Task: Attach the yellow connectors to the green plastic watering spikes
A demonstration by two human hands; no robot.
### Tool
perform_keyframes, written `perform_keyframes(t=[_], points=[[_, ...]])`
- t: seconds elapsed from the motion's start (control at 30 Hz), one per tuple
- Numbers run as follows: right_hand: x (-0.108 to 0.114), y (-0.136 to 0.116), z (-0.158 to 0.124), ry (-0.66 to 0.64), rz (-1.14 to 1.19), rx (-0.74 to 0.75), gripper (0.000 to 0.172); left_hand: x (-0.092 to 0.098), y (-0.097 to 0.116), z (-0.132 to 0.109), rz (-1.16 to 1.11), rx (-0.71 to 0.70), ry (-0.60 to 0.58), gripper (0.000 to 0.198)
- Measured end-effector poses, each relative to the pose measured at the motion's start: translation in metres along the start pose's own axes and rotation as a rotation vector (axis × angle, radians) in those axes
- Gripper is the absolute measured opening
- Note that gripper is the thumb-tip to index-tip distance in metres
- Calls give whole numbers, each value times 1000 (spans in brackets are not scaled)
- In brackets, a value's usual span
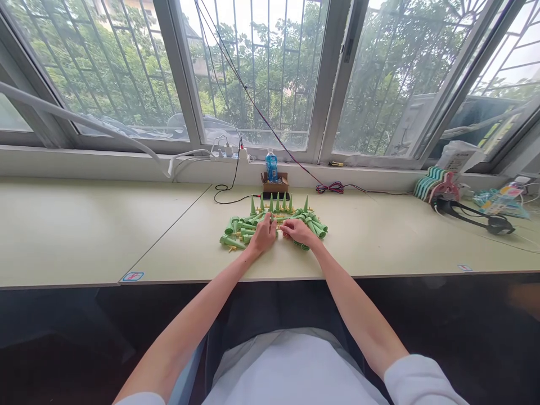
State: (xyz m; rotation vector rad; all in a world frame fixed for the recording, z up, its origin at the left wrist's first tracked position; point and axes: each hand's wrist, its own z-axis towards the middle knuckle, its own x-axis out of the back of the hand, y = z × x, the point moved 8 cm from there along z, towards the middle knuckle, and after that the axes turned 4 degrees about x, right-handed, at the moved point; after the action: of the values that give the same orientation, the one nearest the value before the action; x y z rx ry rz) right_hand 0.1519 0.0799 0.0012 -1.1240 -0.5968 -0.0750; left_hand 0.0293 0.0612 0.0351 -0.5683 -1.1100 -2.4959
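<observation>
A heap of green cone-shaped plastic pieces (239, 229) with small yellow pegs lies on the pale table (84, 230) in front of me. Several green cones (277, 203) stand upright in a row behind the heap. My left hand (264, 235) rests on the middle of the heap, fingers curled down around a green piece. My right hand (297, 231) is beside it, fingers pinched together on a small yellowish peg at the heap. Both hands nearly touch each other.
A small cardboard box (275, 185) with a blue bottle (271, 166) stands behind the cones by the window sill. A black cable (228, 194) and a red wire (333, 187) trail there. Black headphones (472, 214) and colourful packets (434, 183) lie at the right.
</observation>
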Motion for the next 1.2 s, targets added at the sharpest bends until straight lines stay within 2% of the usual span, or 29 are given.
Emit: perform_keyframes(t=[0.3,0.57,0.87,1.2], points=[[1,-1,-2,5,47,-45,21,-1,-1,-1,4,10,-6,11],[0,1,-2,-2,47,-10,28,-2,-3,-2,23,1,8,11],[1,-1,-4,7,68,-46,23,-3,-4,-2,19,-3,0,12],[0,0,-3,-5,33,-23,31,-2,-1,-2,15,6,-10,13]])
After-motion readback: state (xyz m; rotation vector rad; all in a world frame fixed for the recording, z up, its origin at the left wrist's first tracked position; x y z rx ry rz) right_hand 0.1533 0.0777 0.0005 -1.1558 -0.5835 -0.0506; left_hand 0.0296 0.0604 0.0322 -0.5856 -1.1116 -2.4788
